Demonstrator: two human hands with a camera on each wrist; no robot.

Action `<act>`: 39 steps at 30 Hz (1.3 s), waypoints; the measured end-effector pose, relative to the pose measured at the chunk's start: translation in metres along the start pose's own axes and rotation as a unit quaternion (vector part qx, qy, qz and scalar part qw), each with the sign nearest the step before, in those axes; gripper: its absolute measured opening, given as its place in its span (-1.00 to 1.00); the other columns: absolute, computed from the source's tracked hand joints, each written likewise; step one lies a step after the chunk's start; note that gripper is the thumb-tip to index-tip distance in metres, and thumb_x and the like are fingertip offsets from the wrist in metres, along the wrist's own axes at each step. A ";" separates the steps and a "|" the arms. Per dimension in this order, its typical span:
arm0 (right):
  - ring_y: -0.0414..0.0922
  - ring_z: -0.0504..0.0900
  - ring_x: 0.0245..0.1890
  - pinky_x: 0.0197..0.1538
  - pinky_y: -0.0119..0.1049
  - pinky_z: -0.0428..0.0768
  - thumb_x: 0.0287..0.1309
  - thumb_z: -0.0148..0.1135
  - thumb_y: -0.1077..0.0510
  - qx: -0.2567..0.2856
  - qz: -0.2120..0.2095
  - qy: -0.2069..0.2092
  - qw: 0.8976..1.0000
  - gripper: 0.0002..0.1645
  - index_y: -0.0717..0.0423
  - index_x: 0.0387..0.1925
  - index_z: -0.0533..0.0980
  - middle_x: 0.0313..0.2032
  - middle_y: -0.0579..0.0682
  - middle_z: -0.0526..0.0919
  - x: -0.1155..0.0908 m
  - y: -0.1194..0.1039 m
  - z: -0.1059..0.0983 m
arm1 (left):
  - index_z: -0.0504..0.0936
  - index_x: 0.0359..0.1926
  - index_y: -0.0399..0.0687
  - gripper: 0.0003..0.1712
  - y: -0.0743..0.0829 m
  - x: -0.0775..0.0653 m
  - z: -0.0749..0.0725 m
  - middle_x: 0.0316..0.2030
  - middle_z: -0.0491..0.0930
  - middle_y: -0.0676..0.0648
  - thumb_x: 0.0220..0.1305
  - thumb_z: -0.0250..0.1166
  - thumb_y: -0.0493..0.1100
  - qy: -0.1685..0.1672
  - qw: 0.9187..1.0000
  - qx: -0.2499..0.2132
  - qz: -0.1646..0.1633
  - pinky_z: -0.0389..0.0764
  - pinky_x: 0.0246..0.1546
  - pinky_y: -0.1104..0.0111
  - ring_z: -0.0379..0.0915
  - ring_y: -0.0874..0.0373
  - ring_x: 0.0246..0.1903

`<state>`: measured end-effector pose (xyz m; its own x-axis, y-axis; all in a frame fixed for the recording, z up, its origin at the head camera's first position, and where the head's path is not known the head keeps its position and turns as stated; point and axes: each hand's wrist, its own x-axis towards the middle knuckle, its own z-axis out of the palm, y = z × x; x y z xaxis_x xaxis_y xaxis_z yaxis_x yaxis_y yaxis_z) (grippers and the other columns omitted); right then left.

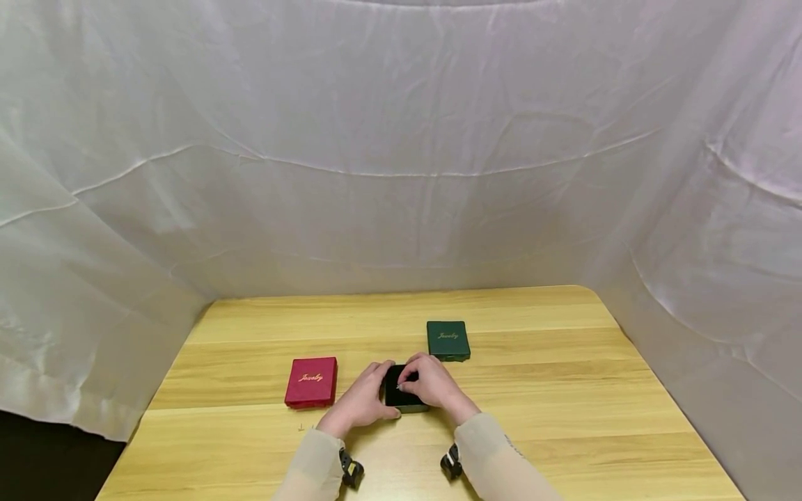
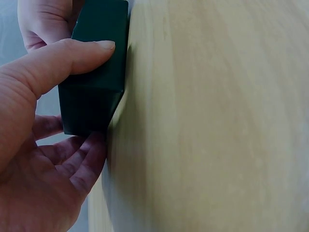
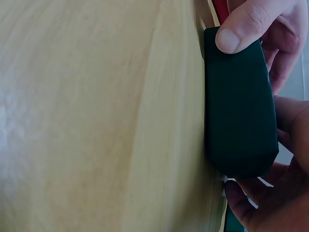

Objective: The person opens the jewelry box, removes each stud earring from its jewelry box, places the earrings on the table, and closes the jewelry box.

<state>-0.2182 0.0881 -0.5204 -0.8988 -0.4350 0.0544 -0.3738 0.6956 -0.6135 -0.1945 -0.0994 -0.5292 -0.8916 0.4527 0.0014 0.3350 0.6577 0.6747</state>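
An uncovered dark green jewelry box (image 1: 407,408) with a black lining (image 1: 393,396) rests on the table between both hands. The left hand (image 1: 363,400) grips it from the left, its thumb pressed on the green front wall (image 2: 99,79) and its other fingers round the side. Over the lining, the right hand (image 1: 432,382) pinches a small shiny piece (image 1: 399,387) between thumb and forefinger; I cannot tell its kind. In the right wrist view the box front (image 3: 240,106) hides that pinch.
A green lid (image 1: 447,339) lettered "Jewelry" lies behind and right of the box. To the left is a red jewelry box (image 1: 311,383), its cover on. Tiny thin pieces (image 1: 301,427) lie in front of it. White cloth (image 1: 401,209) hangs round the wooden table (image 1: 564,417).
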 end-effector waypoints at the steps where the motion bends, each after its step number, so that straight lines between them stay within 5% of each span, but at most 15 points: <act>1: 0.03 0.54 -0.02 0.10 -0.01 0.50 0.07 0.46 0.17 0.000 0.002 -0.002 1.000 -0.93 -0.05 -0.48 0.72 -0.08 0.02 0.61 0.000 0.000 0.000 | 0.22 0.40 -0.35 0.08 0.000 0.000 0.000 0.19 0.36 -0.27 -0.07 0.58 -0.10 0.000 1.000 0.000 0.000 0.40 0.20 0.01 0.38 -0.09 0.12; 20: 0.11 0.51 0.05 0.15 0.07 0.45 0.12 0.40 0.25 0.028 -0.006 -0.026 0.999 -0.81 -0.01 -0.56 0.62 -0.02 0.08 0.57 -0.005 -0.001 -0.003 | 0.22 0.40 -0.36 0.07 -0.001 -0.001 0.001 0.18 0.36 -0.27 -0.07 0.58 -0.12 0.002 1.000 -0.004 0.001 0.40 0.20 0.01 0.37 -0.08 0.12; 39: 0.18 0.43 0.16 0.22 0.22 0.34 0.24 0.31 0.18 0.095 0.017 0.000 0.995 -0.86 -0.09 -0.43 0.58 0.10 0.17 0.52 -0.021 0.020 -0.038 | 0.20 0.43 -0.30 0.09 0.001 -0.002 0.000 0.22 0.35 -0.27 -0.07 0.58 -0.11 0.000 1.000 -0.009 -0.018 0.37 0.22 -0.01 0.36 -0.10 0.15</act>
<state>-0.2154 0.1329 -0.5039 -0.9101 -0.4133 0.0301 -0.2929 0.5902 -0.7523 -0.1928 -0.0993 -0.5286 -0.9033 0.4284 -0.0229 0.2968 0.6624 0.6878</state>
